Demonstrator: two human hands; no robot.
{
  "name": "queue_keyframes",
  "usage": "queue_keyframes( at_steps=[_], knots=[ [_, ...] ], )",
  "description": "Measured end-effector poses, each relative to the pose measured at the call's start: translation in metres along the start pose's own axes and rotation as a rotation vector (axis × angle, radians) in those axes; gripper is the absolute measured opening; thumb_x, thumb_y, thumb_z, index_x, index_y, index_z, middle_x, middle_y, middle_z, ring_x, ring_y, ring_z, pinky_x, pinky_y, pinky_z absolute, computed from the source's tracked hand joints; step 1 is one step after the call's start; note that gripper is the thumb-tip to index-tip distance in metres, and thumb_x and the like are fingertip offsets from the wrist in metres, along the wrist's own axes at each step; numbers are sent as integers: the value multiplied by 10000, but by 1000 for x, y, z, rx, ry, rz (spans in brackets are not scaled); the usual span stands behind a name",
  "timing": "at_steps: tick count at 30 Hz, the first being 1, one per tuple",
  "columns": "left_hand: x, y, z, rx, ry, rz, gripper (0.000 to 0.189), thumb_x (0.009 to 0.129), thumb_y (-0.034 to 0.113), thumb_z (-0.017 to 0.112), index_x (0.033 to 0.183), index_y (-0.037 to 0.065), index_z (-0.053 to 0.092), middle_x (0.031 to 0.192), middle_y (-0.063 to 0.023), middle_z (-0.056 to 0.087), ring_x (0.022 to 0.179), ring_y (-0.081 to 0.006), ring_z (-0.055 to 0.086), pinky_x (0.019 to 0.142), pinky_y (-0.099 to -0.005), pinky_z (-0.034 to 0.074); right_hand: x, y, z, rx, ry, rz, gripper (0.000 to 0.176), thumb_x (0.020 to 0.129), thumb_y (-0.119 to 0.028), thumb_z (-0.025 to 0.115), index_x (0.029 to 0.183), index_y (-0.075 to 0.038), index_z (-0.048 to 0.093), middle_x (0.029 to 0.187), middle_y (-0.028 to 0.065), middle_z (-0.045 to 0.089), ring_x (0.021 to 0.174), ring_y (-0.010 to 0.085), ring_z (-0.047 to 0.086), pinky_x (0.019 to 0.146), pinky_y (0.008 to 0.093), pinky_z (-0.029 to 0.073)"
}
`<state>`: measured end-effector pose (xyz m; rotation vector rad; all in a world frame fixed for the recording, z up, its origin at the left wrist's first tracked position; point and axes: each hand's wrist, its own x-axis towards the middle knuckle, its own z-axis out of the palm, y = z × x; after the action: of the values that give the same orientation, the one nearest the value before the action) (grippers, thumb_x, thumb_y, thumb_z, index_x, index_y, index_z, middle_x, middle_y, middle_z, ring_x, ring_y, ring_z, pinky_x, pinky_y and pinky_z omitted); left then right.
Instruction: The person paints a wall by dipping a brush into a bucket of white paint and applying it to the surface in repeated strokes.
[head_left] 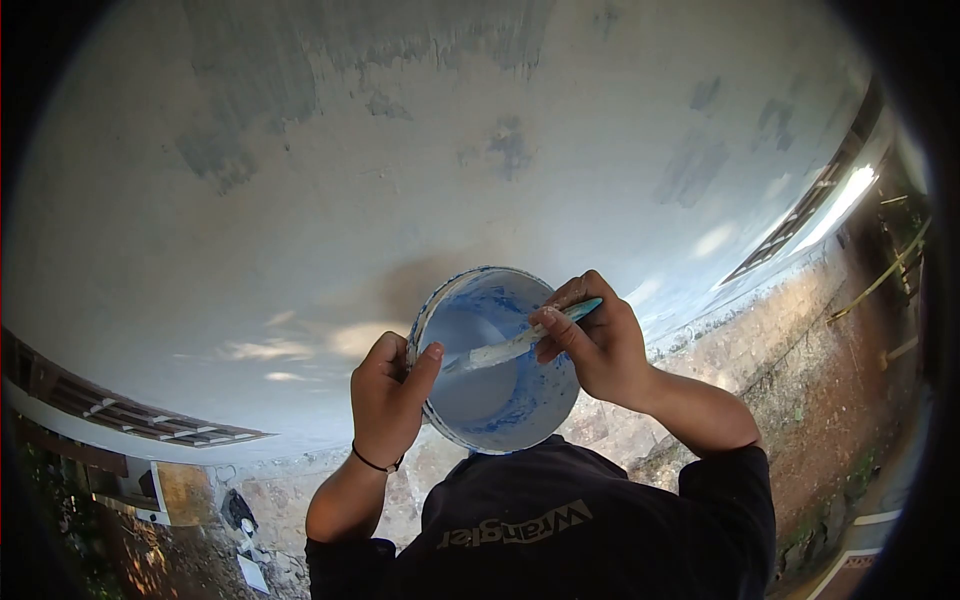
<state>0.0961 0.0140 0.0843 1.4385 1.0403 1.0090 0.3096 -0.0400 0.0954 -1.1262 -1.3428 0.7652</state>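
My left hand (392, 390) grips the near-left rim of a round paint bucket (545, 395), its thumb hooked over the edge to the inside. Pale, whitish-blue paint (475, 395) lies in the bottom, and blue smears streak the inner wall. In my right hand (607, 345) is a paintbrush (510, 348), pinched between thumb and fingers near its teal end. Its paint-coated length slants down to the left over the bucket's mouth, the far end close to my left thumb. The bucket is held up in front of my chest.
A whitish wall (330, 210) with grey patches fills the view ahead. Slatted window or vent frames (130, 410) show at left and right. Below the wall runs a rough stone base (740, 350), with bare earth (840, 410) at the right.
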Motion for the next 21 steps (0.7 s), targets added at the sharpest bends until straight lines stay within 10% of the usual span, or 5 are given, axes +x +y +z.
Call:
queue_keyframes(
  at_steps=[9,15,21],
  knots=[
    [10,-11,1,-12,-9,8,338,829,180,642,652,48,387,549,49,371,515,-19,301,442,-209,233,8,8,2,74,82,71,191,906,-145,524,803,-10,435,591,59,548,483,97,580,390,213,443],
    [19,4,-11,-158,-38,-120,305,830,159,627,655,61,397,553,36,395,485,-20,311,403,-220,228,22,-17,-32,496,165,213,150,929,-135,443,901,-4,375,784,176,602,489,268,610,395,325,533],
    [29,59,-46,-275,39,-208,201,814,122,577,673,60,448,591,-23,528,391,-75,454,295,-211,262,63,-116,-118,729,527,-391,257,932,-245,442,908,5,497,844,166,596,569,276,627,501,302,560]
  ],
)
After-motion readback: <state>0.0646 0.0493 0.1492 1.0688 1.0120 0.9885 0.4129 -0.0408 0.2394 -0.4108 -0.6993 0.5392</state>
